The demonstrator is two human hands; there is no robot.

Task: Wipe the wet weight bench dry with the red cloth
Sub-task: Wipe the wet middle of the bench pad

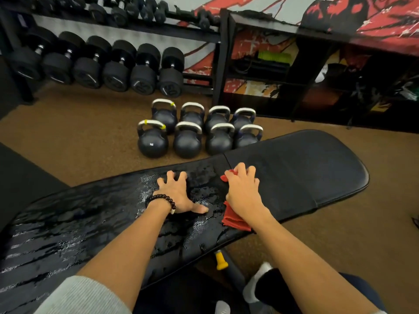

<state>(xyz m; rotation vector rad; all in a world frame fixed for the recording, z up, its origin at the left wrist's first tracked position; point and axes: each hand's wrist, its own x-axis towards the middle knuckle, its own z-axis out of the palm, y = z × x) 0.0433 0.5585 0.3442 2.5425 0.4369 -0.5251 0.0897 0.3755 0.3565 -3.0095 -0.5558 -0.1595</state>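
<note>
Pressing the red cloth [235, 219] flat onto the black weight bench [317, 173], the right hand [243, 189] lies on top with fingers spread and curled over its far edge, just at the seam between the two pads. The left hand [179, 193], wearing a dark beaded bracelet [164, 200], rests beside it with fingers splayed and holding nothing, on the wet, streaked pad. Beyond the bench, eight kettlebells [188, 141] stand on the brown floor [74, 132], with a dumbbell rack [108, 64] and black shelving [294, 71] behind.
</note>
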